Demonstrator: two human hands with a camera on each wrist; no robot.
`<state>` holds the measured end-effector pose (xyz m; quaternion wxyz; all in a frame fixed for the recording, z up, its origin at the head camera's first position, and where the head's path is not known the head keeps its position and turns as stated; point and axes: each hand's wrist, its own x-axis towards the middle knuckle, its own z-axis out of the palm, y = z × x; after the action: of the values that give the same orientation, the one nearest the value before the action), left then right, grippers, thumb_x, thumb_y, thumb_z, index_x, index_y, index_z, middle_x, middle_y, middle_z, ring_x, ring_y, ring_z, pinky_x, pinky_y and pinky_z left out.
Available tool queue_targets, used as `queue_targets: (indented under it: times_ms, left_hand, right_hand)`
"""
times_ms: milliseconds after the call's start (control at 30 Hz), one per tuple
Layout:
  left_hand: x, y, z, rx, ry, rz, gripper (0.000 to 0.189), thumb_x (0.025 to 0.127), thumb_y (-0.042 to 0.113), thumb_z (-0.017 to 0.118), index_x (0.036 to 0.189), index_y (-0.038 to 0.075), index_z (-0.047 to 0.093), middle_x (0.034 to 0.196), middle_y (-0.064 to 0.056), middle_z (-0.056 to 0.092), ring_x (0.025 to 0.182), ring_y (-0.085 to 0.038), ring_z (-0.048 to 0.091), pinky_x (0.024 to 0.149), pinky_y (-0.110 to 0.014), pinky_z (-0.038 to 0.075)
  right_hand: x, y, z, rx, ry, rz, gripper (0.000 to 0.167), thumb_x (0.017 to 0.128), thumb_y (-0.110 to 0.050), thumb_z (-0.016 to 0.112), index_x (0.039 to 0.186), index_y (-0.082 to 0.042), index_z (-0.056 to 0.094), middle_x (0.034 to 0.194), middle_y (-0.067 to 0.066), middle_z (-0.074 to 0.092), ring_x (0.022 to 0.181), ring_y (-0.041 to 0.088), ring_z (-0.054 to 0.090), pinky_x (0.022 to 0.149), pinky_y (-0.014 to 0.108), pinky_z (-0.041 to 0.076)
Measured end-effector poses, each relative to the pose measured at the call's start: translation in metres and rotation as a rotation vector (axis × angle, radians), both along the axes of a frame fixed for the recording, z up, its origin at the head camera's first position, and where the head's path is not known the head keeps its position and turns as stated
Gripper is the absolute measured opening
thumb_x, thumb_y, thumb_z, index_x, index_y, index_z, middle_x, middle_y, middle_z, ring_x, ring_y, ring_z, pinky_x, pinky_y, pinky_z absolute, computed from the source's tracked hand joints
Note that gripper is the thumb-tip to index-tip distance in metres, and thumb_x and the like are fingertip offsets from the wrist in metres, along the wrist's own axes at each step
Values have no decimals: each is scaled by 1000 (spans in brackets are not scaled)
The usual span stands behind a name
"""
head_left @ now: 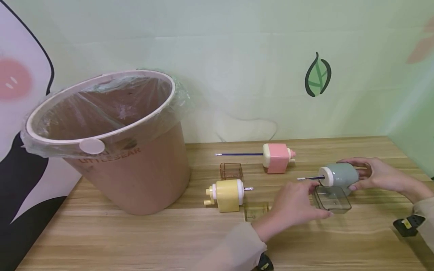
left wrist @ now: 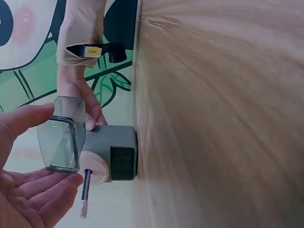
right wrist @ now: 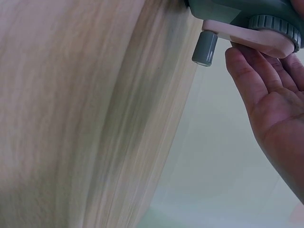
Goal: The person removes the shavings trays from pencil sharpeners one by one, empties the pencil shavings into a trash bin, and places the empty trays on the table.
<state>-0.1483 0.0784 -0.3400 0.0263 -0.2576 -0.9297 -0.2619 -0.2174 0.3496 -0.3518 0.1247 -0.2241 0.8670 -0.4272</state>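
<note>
A grey-green crank pencil sharpener (head_left: 344, 174) stands at the right of the table, with my right hand (head_left: 384, 174) gripping it from the crank side. From its round pale front sticks a dark pencil (head_left: 312, 177) with a metal-banded end. My left hand (head_left: 293, 203) holds a see-through grey shavings drawer (head_left: 333, 203) between thumb and fingers, just in front of the sharpener. The left wrist view shows the drawer's slot (left wrist: 122, 164) as a dark square below the pencil hole. The crank handle (right wrist: 205, 47) hangs beside the right fingers in the right wrist view.
A large brown bin (head_left: 145, 177) with a clear plastic liner (head_left: 183, 94) stands at the left. A pink sharpener (head_left: 278, 158) with a pencil (head_left: 240, 154) and a yellow sharpener (head_left: 228, 195) stand mid-table. Near them lie a reddish-brown drawer (head_left: 231, 171) and a yellow drawer (head_left: 255, 210).
</note>
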Motion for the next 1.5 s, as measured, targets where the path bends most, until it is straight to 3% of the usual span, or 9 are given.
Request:
queue_targets:
  times_ms: [200, 333, 467, 633, 867, 967, 1200, 1500]
  left_hand:
    - [-3, 5, -6, -47, 47, -23, 58, 61, 50, 79, 109, 21, 63, 80, 17, 59, 65, 4, 44, 53, -7, 30]
    - [-6, 9, -8, -91, 42, -16, 58, 61, 51, 78, 108, 21, 63, 90, 16, 64, 72, 3, 50, 56, -8, 34]
    - [-8, 13, -11, -115, 19, -6, 57, 61, 52, 78, 107, 21, 64, 89, 16, 65, 71, 3, 49, 54, -8, 34]
    - [-9, 17, -14, -106, -25, -10, 47, 62, 45, 80, 99, 21, 64, 69, 15, 58, 56, 1, 43, 46, -11, 33]
    - [-8, 22, -14, -138, -80, 19, 46, 63, 43, 80, 100, 21, 63, 61, 13, 52, 53, -1, 43, 46, -13, 33]
    - [-9, 23, -15, -141, -99, 28, 47, 64, 43, 80, 101, 21, 62, 60, 12, 50, 54, -2, 43, 46, -13, 33]
    - [-11, 26, -18, -180, -94, 36, 36, 63, 43, 80, 84, 21, 59, 61, 11, 51, 56, -2, 43, 47, -15, 33]
    - [-9, 29, -17, -216, -105, 42, 39, 63, 44, 80, 81, 19, 56, 62, 10, 48, 56, -4, 43, 47, -16, 33]
  right_hand:
    - [-1, 0, 0, -15, -20, 5, 66, 72, 1, 71, 131, 3, 39, 111, -31, 43, 94, -7, 51, 69, 28, 53]
    - [-1, 1, -1, -24, -18, 6, 66, 72, 2, 71, 131, 2, 41, 111, -31, 44, 94, -8, 51, 69, 28, 53]
    - [-1, 1, -1, -7, -10, 2, 67, 72, 2, 71, 131, 3, 40, 111, -30, 43, 95, -3, 53, 69, 28, 53]
    - [-1, 2, 0, 22, -4, -16, 68, 72, 1, 71, 132, 2, 39, 112, -31, 41, 97, 6, 56, 69, 29, 53]
    - [-1, 2, 0, -6, -24, -5, 67, 73, 2, 70, 132, 0, 39, 111, -32, 43, 93, -8, 51, 68, 28, 53]
    - [-2, 1, 0, -17, -27, 0, 66, 73, 3, 70, 132, -1, 40, 111, -32, 44, 93, -7, 52, 68, 28, 53]
    - [-2, 1, -1, -36, -15, 23, 65, 73, 5, 69, 131, -4, 42, 112, -31, 45, 94, -7, 52, 67, 27, 53]
    - [-1, 2, -1, -19, -5, 19, 65, 73, 4, 70, 131, -5, 43, 112, -32, 44, 93, -8, 52, 67, 26, 53]
